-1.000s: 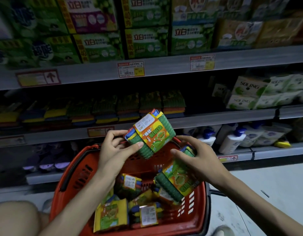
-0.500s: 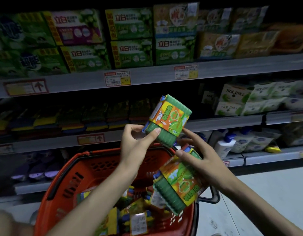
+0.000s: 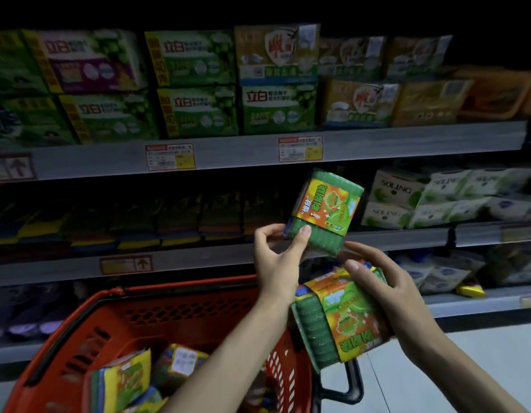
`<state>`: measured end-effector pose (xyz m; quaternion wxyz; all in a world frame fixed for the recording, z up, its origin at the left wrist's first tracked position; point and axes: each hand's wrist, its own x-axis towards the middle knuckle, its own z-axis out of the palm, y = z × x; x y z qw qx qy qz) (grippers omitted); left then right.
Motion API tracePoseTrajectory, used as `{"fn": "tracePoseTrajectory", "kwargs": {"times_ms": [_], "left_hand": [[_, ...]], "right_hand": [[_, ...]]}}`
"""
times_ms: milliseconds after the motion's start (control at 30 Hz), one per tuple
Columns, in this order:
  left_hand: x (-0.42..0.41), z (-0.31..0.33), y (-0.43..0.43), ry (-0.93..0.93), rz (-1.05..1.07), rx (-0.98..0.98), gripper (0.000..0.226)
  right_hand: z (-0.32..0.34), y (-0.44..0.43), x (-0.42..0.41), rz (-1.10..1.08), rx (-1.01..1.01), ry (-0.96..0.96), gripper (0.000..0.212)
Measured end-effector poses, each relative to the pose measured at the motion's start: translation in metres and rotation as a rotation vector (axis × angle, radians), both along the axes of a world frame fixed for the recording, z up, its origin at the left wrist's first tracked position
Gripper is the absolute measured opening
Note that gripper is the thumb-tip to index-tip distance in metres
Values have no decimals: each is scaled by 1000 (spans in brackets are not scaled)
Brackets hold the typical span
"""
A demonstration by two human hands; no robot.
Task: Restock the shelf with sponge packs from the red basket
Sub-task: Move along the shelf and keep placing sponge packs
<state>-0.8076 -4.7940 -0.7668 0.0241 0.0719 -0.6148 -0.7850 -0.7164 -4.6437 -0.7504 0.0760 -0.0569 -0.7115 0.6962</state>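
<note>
My left hand (image 3: 277, 257) grips the lower end of a green sponge pack with an orange label (image 3: 325, 208), held upright in front of the middle shelf (image 3: 228, 254). My right hand (image 3: 386, 290) holds a second sponge pack (image 3: 338, 320), tilted, just above the right rim of the red basket (image 3: 115, 320). Several more sponge packs (image 3: 124, 380) lie inside the basket. A dim row of stacked sponge packs (image 3: 139, 222) fills the middle shelf to the left of the raised pack.
Green and yellow detergent boxes (image 3: 195, 84) line the top shelf above price tags (image 3: 170, 156). White Soling packs (image 3: 407, 201) sit on the shelf to the right. Bottles and pouches (image 3: 443, 272) stand on the lower right shelf. Pale floor (image 3: 466, 353) lies at bottom right.
Both hands have risen out of the basket with their packs. The left hand's pack moved up and right to the middle shelf's height; the right hand's pack now clears the basket rim.
</note>
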Motion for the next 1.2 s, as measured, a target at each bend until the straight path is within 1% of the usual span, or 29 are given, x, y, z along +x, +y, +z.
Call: {"fn": "tracePoseTrajectory", "kwargs": {"times_ms": [200, 333, 467, 600, 767, 867, 967, 1100, 1133, 1200], "left_hand": [[-8, -10, 11, 29, -48, -93, 37], [-16, -17, 16, 47, -45, -167, 27], [-23, -24, 23, 42, -13, -203, 21], [-28, -27, 23, 35, -19, -209, 24], [-35, -31, 12, 8, -63, -285, 29], [-35, -32, 9, -33, -67, -267, 35], [-39, -31, 9, -54, -45, -220, 37], [-42, -30, 12, -78, -61, -159, 41], [-42, -30, 12, -82, -65, -164, 43], [-39, -33, 11, -87, -74, -194, 45]], "right_hand": [[-5, 28, -12, 109, 17, -31, 67], [-16, 33, -27, 129, 49, -29, 81], [-26, 34, -44, 83, 65, 16, 85], [-33, 34, -60, 84, 66, 49, 78], [-40, 37, -75, 66, 76, 41, 79], [-42, 35, -83, 75, 56, 12, 81], [-38, 30, -91, 74, 70, 21, 74], [-31, 31, -98, 92, 43, -5, 54], [-31, 31, -100, 108, 45, -8, 53], [-31, 33, -101, 125, 33, -27, 60]]}}
